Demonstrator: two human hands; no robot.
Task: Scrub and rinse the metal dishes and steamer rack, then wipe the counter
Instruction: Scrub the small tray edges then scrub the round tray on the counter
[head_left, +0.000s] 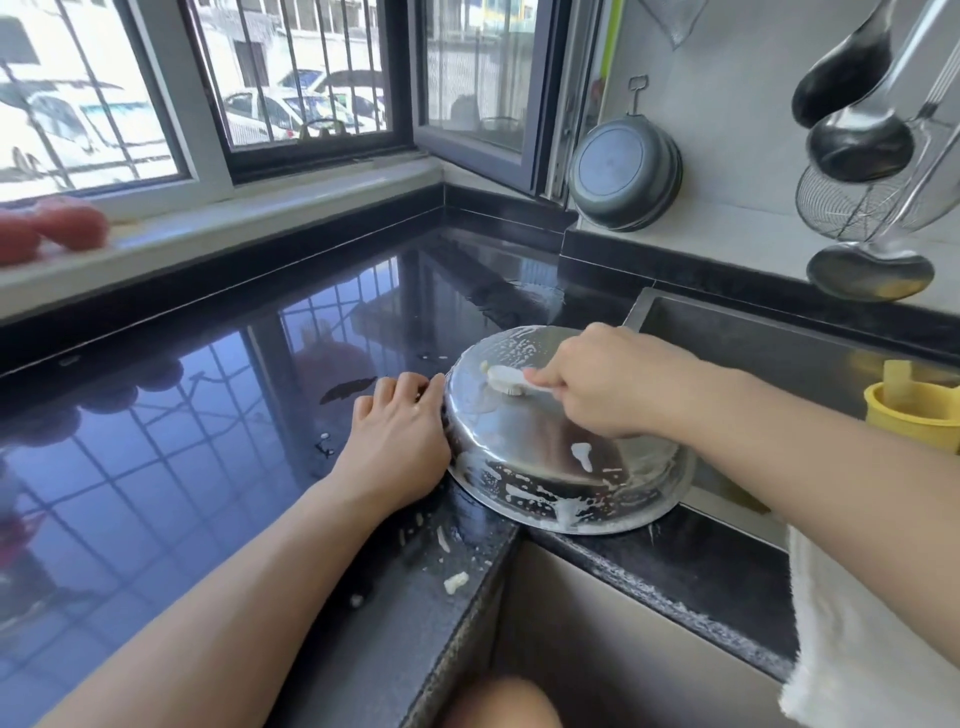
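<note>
Head view: a soapy dish gets a scrub

Head camera looks down at two bare arms at a black counter (171, 447). Close to the person, a white cloth (852, 639) hangs over the counter edge on the right. Little white soap blobs (456, 582) sit on the counter edge near the front.

Next comes the metal dish (566, 457). It is round and shiny. It lies upside down, so its flat bottom faces up. It sits on the counter corner, and its right side sticks out over the sink (779, 353). White foam is smeared on its top and drips down its sloping side onto the wide rim.

The left hand (400, 431) lies on the counter and presses against the dish's left side. Its fingers are fairly straight and touch the edge of the dish.

The right hand (613, 379) is over the dish. Its fingers are curled tight around the handle of a small white brush (506, 378). The brush head touches the top of the dish.

A yellow cup (914, 410) stands at the right, by the sink.

Farther back, a dark pan (626, 174) hangs on the wall. Ladles (860, 140) and a wire strainer (847, 208) hang to its right. Red round things (52, 231) rest on the window sill at the left. Cars (280, 111) show outside the barred window.
</note>
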